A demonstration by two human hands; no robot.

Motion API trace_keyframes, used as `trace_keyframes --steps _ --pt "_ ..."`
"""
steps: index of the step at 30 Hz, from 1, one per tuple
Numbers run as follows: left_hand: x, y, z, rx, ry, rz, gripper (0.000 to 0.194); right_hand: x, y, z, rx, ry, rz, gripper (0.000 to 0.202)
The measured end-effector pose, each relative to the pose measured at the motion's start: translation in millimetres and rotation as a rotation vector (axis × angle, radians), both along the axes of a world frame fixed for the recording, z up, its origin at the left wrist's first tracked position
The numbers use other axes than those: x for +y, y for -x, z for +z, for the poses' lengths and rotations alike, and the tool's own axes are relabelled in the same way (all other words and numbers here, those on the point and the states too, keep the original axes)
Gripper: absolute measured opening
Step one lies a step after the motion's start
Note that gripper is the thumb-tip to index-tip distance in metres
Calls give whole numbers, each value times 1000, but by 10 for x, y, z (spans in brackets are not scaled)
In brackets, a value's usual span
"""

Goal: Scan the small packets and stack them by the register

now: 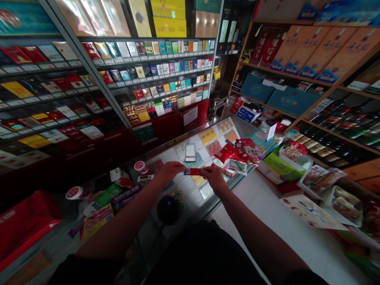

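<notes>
Between my two hands a small red and blue packet (192, 171) is held level above the glass counter (204, 192). The fingers of my left hand (172, 172) pinch its left end, where a pale barcode patch shows. My right hand (213, 177) grips the other end. Just beyond the packet a phone (190, 152) with a lit white screen stands or lies on the counter; which of the two I cannot tell. To the right are red snack bags (227, 153) and a silvery clear packet (238, 166). A round black device (168, 209) sits nearer my body.
Left along the counter are white-and-red tubs (140, 167), a purple packet (127, 196) and a red box (28, 225). Shelves of cigarette packs (166, 69) stand behind. On the right are bottle racks (341, 118), boxes (314, 51) and snack bins (341, 204).
</notes>
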State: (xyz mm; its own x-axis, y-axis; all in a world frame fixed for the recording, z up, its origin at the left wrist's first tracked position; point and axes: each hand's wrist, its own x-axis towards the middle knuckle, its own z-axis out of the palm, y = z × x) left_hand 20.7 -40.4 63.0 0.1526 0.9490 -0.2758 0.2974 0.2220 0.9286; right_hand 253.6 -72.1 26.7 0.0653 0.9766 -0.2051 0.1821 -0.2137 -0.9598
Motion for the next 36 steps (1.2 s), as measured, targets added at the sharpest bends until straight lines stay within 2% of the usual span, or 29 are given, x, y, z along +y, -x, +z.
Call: trace_keyframes --steps 8,13,17,29,36 --pt "20 47 -67 70 18 -36 36 -4 13 -129 30 37 -29 36" --pt "27 78 -131 106 16 -36 36 -27 40 -88 -73 60 -43 36" --pt "32 102 -160 90 30 -55 36 -42 63 -57 -64 61 -15 36" --pt "12 189 -211 130 34 -93 40 -90 111 -153 -29 82 -25 33" --pt "-5 222 -215 134 95 -129 37 -110 134 -207 -74 74 19 31"
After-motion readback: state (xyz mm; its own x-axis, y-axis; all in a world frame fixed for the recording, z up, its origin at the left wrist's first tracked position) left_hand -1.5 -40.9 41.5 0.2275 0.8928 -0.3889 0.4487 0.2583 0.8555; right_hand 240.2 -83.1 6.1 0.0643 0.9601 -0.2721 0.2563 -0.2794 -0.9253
